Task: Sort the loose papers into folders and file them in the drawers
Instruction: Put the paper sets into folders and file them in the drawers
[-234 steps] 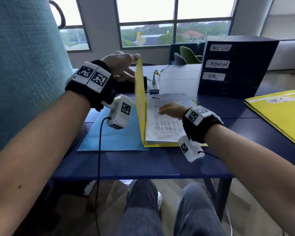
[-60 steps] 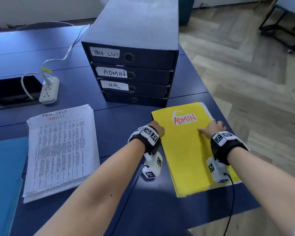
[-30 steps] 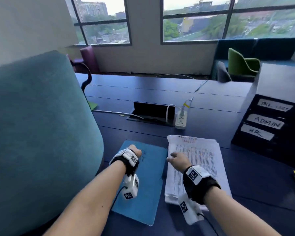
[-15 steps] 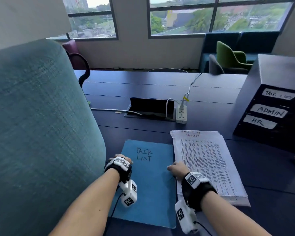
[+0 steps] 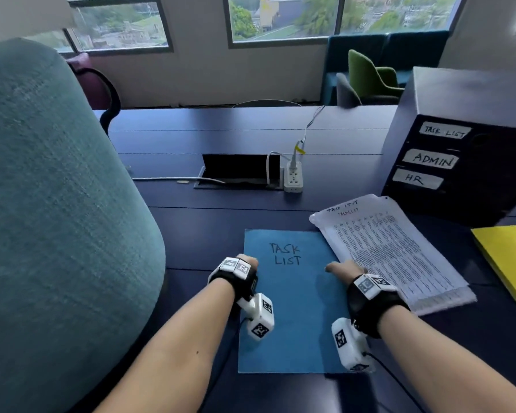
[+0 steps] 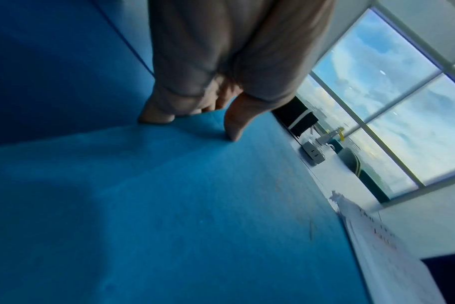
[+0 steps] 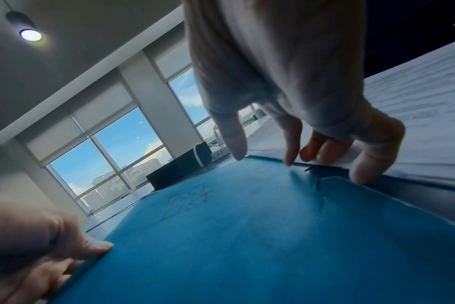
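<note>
Fingers first: my left hand [image 6: 216, 67] rests its fingertips [image 6: 156, 116] on the left edge of the blue TASK LIST folder [image 5: 292, 305], spread rather than curled, gripping nothing. My right hand [image 5: 344, 271] is at the opposite edge, loosely spread fingertips [image 7: 290, 144] picking at the cover's lip where it meets the task-list papers [image 5: 399, 251]; no real grip there yet. Two seconds ago both hands were flat on the yellow ADMIN folder [image 5: 507, 263]; now that lies closed to the right, so I judge it packed and this the next sort. The blue folder lies shut on the table [image 5: 221, 219], papers just beside it, drawers [image 5: 456, 162] beyond.
</note>
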`<state>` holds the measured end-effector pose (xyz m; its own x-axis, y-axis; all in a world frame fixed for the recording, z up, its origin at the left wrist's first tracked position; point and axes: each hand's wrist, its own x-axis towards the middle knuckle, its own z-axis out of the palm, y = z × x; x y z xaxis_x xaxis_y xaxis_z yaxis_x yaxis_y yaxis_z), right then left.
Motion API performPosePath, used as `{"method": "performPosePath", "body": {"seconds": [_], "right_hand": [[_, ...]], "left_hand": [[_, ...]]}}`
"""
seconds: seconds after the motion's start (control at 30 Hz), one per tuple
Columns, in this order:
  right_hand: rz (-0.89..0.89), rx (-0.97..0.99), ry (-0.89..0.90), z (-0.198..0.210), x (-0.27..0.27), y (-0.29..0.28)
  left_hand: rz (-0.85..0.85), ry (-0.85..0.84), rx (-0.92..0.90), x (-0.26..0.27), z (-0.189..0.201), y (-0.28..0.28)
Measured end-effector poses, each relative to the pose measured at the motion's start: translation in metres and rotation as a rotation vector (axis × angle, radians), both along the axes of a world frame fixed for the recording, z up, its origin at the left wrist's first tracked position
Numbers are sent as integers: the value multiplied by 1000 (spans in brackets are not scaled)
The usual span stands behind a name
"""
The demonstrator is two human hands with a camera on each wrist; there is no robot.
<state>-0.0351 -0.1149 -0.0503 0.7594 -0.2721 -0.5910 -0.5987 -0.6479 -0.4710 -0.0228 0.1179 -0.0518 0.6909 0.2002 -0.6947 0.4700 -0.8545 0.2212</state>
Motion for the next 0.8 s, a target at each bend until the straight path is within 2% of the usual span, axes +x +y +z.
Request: {"method": "performPosePath", "body": {"seconds": [0.07, 0.13, 0.2, 0.3, 0.43, 0.53, 0.6, 0.67, 0.8], "right_hand": [[-9, 52, 3, -2, 0, -6], [-37, 105, -26, -6, 0, -12], [-82, 163, -62, -12, 2, -18], [-101, 267, -81, -8, -4, -19], [-77, 358, -79, -3, -8, -14], [-38, 371, -104, -1, -6, -10], [-6, 363, -154, 5, -5, -9], [16, 384, -240, 9, -1, -7], [27, 520, -304, 24, 3, 3]], "left_hand": [[-92, 42, 50, 16, -29, 4], [-139, 28, 116, 23, -39, 7], [-82, -27, 108, 21, -31, 7], [51, -117, 63, -1, 11, 0], [54, -209, 44, 0, 17, 11], [191, -264, 5, 2, 14, 14], [368, -304, -135, 5, 12, 11], [456, -313, -189, 7, 13, 7], [376, -198, -228, 1, 18, -2]]}}
